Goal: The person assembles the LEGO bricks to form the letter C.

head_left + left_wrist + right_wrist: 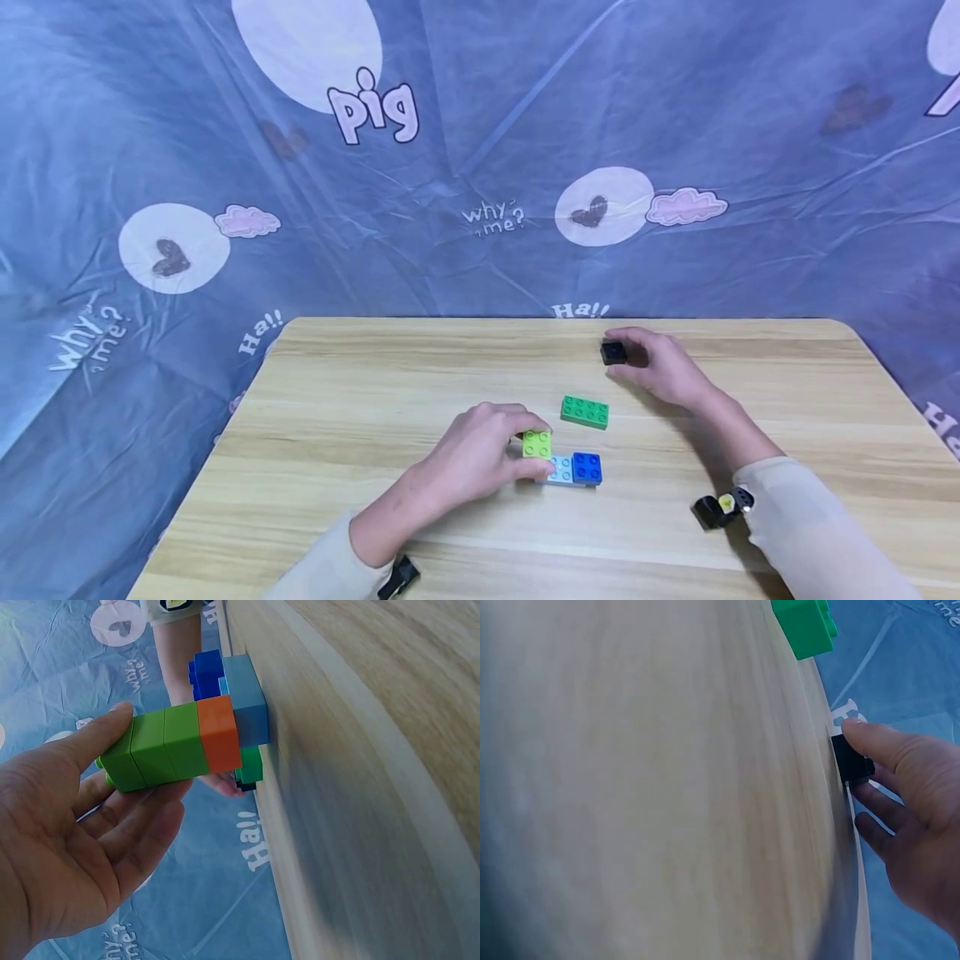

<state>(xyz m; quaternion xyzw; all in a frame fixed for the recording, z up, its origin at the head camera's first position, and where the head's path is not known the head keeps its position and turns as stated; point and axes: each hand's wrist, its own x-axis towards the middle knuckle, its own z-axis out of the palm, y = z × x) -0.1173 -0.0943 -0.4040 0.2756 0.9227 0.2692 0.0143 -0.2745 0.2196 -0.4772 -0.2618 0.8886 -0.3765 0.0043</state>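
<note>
My left hand (pixel 480 450) pinches the upper part of a stack of toy bricks between thumb and fingers. The stack has three lime green bricks (pixel 154 746) above one orange brick (pixel 218 733). It stands on one end of a light blue brick (pixel 246 701); a dark blue brick (pixel 587 468) sits at the other end. Toward the far side of the table, my right hand (pixel 667 367) holds a small black brick (pixel 613 352) by its sides with thumb and fingers. In the right wrist view the black brick (pixel 852 760) looks down at table level.
A green brick (pixel 584 412) with two rows of studs lies on the wooden table (pixel 360 375), between the two hands. Behind the table's far edge hangs a blue printed cloth (pixel 450 275). Dark wrist devices are strapped at both sleeves.
</note>
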